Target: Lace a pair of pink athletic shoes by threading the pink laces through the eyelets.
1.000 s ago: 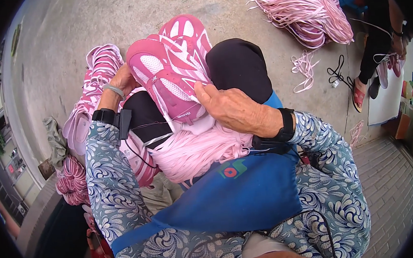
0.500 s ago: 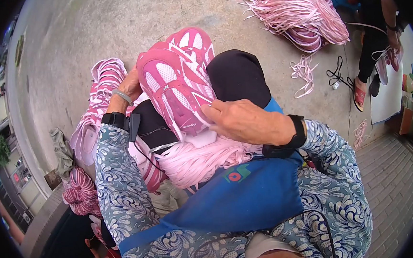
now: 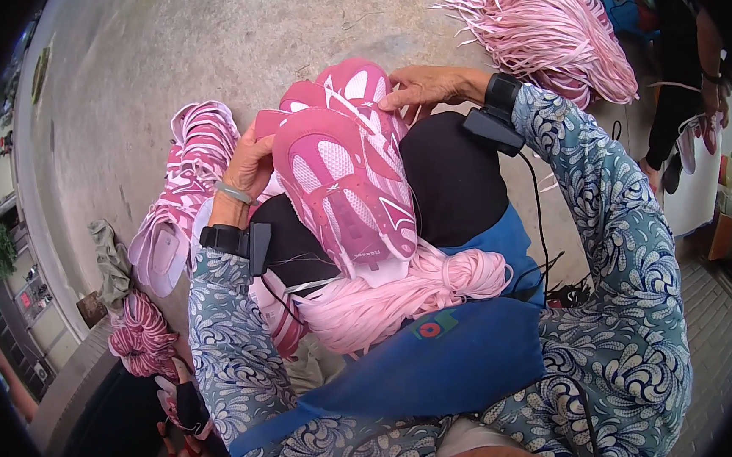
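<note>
Nearest the camera, at lower centre of the frame, a blue fabric apron covered the lap. On it lay a bundle of pale pink flat laces, soft and loose, tied at one end near centre right.

Above that, at frame centre, sat the stack of pink-and-white mesh shoe uppers — flat, unlasted pieces resting against a black-clad knee.

The left hand was at the stack's left edge, fingers curled onto the edge; thumb side was hidden, so I couldn't tell how firmly it gripped. The right hand sat at the top right of the stack, fingers spread flat and pressing on the top upper, not pinching. Black wrist-strapped sensor units sat on both wrists, the right one cabled.

Handling judgement: the uppers looked light, floppy and bendable, with mesh panels that should grip fine, not slippery. A stack like this would likely slide apart if lifted by one piece — better to clamp it across the edges with both hands or pinch a single upper at the stiffer toe or heel rim.

Further out, left of centre, more pink striped uppers lay piled on the grey concrete floor. In the upper right lay a big heap of pink laces, and another person's leg stood at the far right edge.
</note>
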The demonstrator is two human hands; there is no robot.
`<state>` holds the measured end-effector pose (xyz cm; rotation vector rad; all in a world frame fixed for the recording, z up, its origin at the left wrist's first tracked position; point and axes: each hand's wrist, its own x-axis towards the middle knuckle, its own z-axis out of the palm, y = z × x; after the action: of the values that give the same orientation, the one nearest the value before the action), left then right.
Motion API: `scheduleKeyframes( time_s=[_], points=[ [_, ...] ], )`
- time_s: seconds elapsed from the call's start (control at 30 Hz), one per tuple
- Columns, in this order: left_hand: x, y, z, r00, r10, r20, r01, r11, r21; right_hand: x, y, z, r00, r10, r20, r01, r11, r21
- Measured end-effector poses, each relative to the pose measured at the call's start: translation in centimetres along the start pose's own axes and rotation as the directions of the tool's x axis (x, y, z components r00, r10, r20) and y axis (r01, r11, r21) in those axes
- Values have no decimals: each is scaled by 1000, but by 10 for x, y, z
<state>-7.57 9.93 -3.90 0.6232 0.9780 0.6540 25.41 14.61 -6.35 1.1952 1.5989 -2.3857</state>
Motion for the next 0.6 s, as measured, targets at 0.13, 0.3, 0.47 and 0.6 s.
scheduleKeyframes(
  time_s=[0.13, 0.3, 0.47, 0.6],
  points=[
    [-26, 11, 38, 998, 24, -56, -19, 996, 83, -12, -21, 10, 980, -92, -176, 57, 979, -195],
    [-49, 29, 72, 946, 316, 77, -290, 711, 641, 0, -35, 18, 932, -204, -299, 77, 919, -387],
    [-32, 28, 85, 933, 324, 155, -317, 540, 780, 28, -44, 28, 812, -497, -307, 168, 702, -692],
    [-30, 24, 98, 934, 335, 123, -285, 493, 822, 41, -39, 22, 865, -434, -252, 211, 770, -602]
  ],
)
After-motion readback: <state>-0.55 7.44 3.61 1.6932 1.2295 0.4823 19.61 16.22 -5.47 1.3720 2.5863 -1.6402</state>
